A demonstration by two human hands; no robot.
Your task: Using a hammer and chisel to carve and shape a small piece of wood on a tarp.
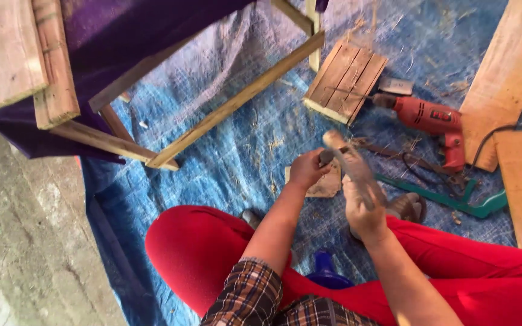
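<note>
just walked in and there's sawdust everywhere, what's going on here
A person in red trousers sits on a blue tarp. The right hand grips a hammer, raised and blurred. The left hand rests on a small wood piece. A red drill and a slatted wood panel lie nearby.

Hammer [353, 166]: wooden handle, blurred, raised tilted. Small wood scrap [327, 183]: pale, flat on blue tarp.
</note>
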